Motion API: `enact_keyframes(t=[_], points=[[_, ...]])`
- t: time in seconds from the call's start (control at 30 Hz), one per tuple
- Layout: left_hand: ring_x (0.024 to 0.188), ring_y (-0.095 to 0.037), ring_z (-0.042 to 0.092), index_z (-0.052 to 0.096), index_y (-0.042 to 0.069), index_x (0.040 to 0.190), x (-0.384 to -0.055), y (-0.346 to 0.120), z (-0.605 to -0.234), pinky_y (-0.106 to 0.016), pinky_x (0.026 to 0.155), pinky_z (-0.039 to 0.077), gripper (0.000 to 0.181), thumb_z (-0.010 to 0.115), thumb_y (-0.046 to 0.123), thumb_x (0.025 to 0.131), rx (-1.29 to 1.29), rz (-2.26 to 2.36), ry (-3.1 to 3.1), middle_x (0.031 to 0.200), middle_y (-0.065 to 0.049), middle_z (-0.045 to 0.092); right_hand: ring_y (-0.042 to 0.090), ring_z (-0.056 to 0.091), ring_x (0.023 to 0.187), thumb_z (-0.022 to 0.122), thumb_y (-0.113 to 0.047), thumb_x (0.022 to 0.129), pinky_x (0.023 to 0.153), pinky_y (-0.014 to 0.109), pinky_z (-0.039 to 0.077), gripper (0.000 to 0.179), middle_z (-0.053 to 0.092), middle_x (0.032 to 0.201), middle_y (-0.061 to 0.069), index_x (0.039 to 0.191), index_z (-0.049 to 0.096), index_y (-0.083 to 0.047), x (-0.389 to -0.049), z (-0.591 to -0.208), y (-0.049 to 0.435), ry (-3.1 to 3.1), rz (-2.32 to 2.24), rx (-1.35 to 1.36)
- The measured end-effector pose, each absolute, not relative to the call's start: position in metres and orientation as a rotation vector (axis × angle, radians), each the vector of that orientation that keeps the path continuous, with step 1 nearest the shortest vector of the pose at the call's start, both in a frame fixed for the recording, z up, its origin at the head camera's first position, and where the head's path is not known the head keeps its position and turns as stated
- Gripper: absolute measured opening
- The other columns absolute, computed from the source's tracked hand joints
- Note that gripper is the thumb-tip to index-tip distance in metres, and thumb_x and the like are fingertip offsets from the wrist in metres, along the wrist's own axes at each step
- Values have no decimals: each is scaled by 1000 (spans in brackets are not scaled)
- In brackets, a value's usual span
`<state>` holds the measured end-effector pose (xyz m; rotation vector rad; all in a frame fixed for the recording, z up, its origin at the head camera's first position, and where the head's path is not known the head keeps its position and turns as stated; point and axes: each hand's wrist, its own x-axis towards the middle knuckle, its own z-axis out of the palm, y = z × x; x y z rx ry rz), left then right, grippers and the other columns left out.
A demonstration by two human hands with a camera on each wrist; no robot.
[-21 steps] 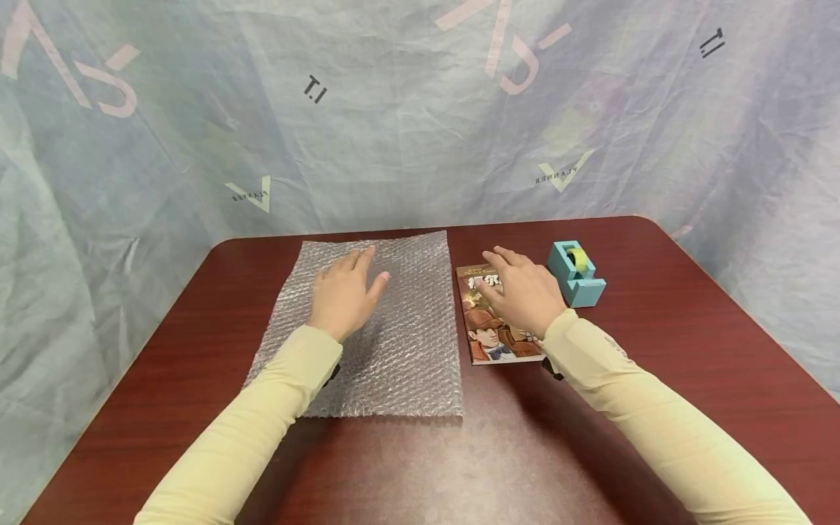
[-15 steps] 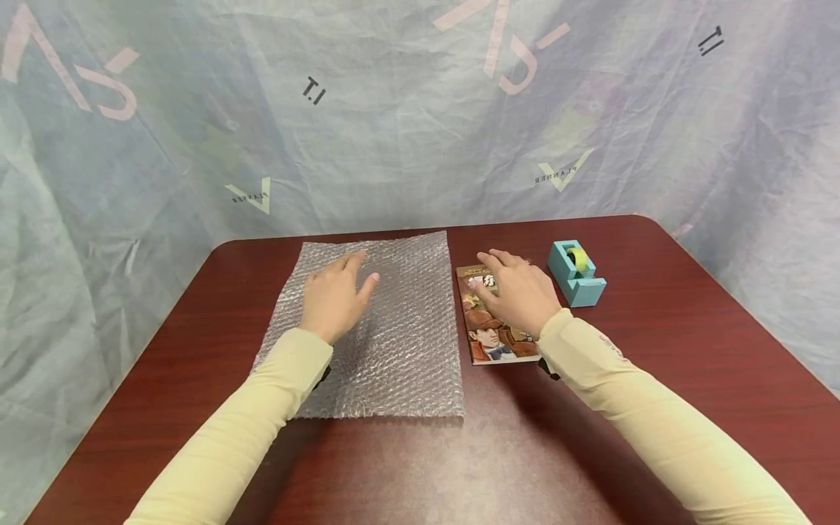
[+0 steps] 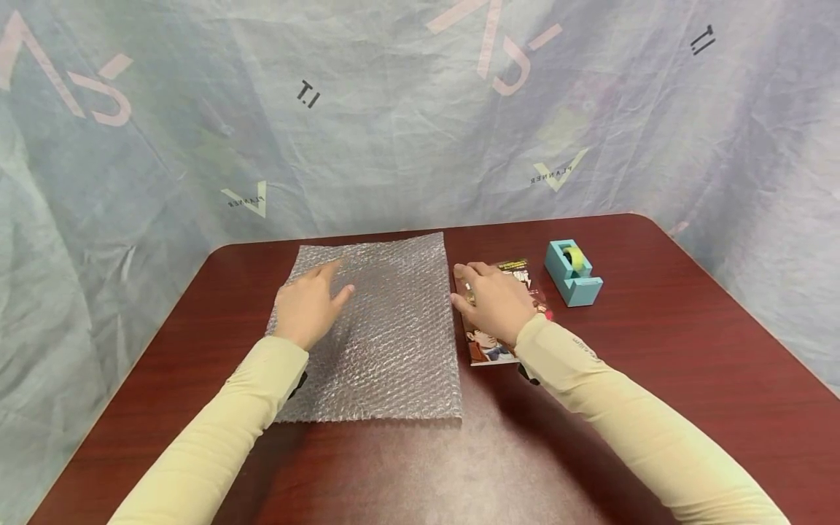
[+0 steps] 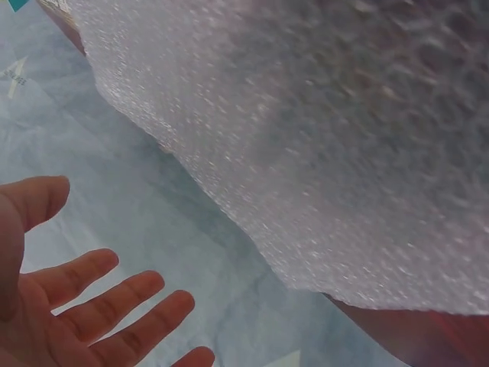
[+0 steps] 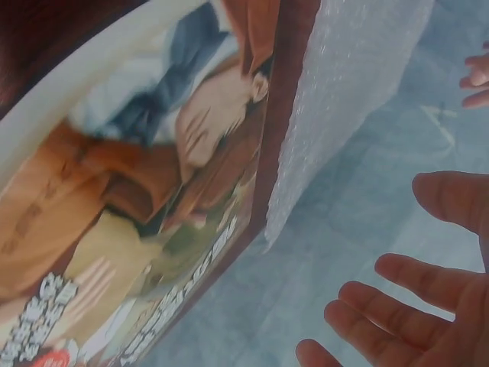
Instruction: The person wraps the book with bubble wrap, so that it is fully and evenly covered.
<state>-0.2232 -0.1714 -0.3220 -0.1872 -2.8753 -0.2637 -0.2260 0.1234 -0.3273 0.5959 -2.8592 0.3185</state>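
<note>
From the head view, a bumpy, see-through sheet of bubble wrap (image 3: 374, 328) lies flat on the dark red worktop (image 3: 656, 350). The left hand (image 3: 305, 306) is over its far left part, fingers straight. Just right of the sheet lies a thin picture book (image 3: 502, 310) under the flat right hand (image 3: 492, 299). A blue tape holder (image 3: 573, 272) stands further right. A crinkly cloth (image 3: 420, 109) hangs behind.

From the left wrist, the left hand (image 4: 76, 306) has its fingers spread, holding nothing.

From the right wrist, the right hand (image 5: 412, 306) is spread too, above the glossy book (image 5: 137, 191).
</note>
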Motion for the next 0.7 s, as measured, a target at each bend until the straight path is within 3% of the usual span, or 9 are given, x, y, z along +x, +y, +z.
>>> enact_keyframes(t=[0.17, 0.37, 0.47, 0.63, 0.7], points=[[116, -48, 61, 48, 7, 151, -220, -182, -320, -63, 91, 48, 61, 60, 41, 102, -164, -228, -2948, 144, -24, 54, 35, 60, 124, 66, -34, 98, 90, 51, 55, 56, 59, 141, 18, 145, 55, -5, -225, -331, 114, -2868, 271, 608], [83, -41, 68, 50, 6, 149, -212, -197, -316, -56, 72, 55, 63, 65, 41, 99, -157, -204, -2994, 135, -28, 60, 38, 59, 125, 65, -36, 100, 93, 53, 53, 58, 56, 144, 20, 147, 54, -6, -223, -333, 106, -2912, 268, 615], [77, -39, 68, 50, 3, 149, -210, -204, -315, -55, 68, 55, 64, 66, 40, 99, -131, -216, -3022, 136, -29, 59, 39, 61, 122, 65, -36, 100, 91, 53, 54, 57, 56, 143, 22, 147, 54, -6, -222, -334, 103, -2918, 262, 632], [81, -40, 68, 48, 1, 150, -209, -214, -317, -53, 67, 56, 68, 66, 42, 99, -87, -235, -3086, 140, -31, 54, 37, 63, 119, 65, -37, 100, 87, 55, 56, 57, 58, 141, 20, 146, 54, -6, -223, -337, 100, -2934, 237, 660], [92, -44, 67, 47, 0, 150, -210, -217, -318, -56, 73, 55, 70, 65, 44, 98, -79, -231, -3127, 142, -32, 52, 36, 63, 119, 65, -37, 100, 84, 55, 56, 56, 59, 140, 19, 146, 54, -7, -222, -339, 98, -2939, 232, 674]])
